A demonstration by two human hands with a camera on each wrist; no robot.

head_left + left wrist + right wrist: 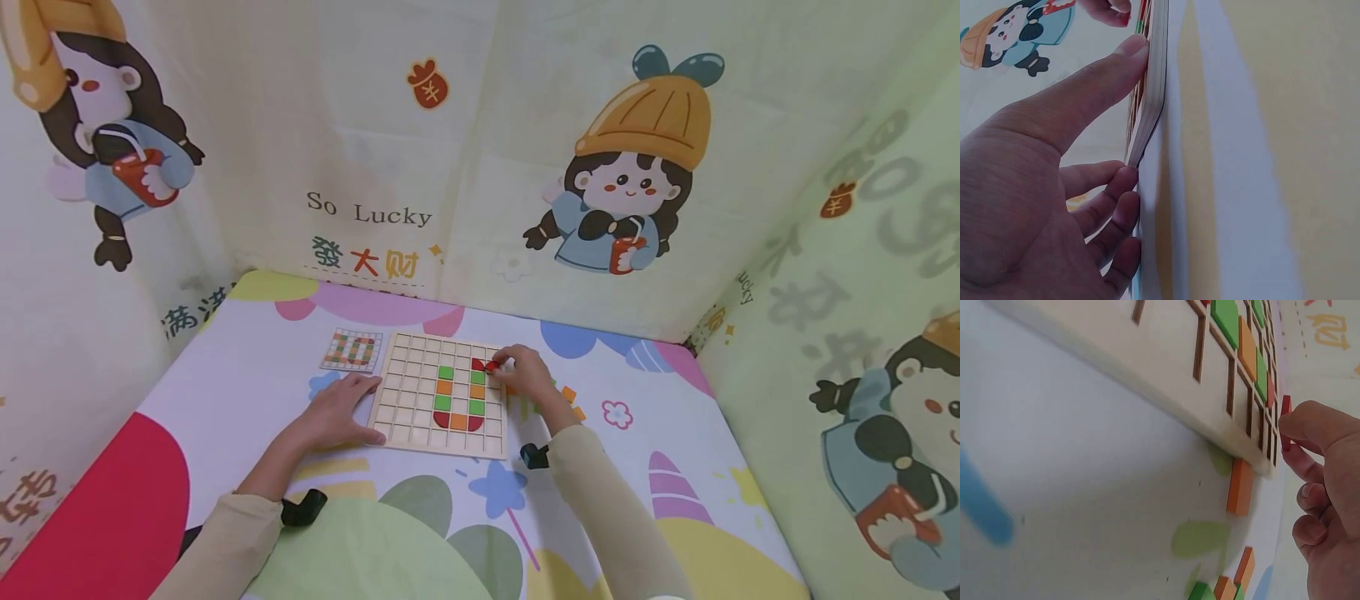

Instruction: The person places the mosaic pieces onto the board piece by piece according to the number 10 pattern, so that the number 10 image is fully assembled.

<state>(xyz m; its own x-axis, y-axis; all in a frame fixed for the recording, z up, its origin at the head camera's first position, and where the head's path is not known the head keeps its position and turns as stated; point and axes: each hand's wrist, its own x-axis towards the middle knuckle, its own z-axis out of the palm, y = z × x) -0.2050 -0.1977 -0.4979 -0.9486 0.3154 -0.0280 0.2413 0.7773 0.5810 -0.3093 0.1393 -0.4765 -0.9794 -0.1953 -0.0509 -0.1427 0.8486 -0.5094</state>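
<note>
A wooden grid board (405,392) lies on the table, with green, orange and red tiles set in its cells in a U-like shape. At the board's left edge is my left hand (337,412); thumb and fingers are spread along that edge and touch it. In the left wrist view the left thumb (1097,87) lies against the board's side. My right hand (528,375) pinches a small red tile (1286,406) between thumb and forefinger, over the board's upper right. Beside it, another red tile (477,364) sits in a cell.
A pattern card (352,350) with a coloured grid lies left of the board. Loose orange tiles (1240,487) and green tiles (1200,591) are on the patterned cloth to the right, partly behind my right arm in the head view. A printed curtain (465,167) stands behind the table.
</note>
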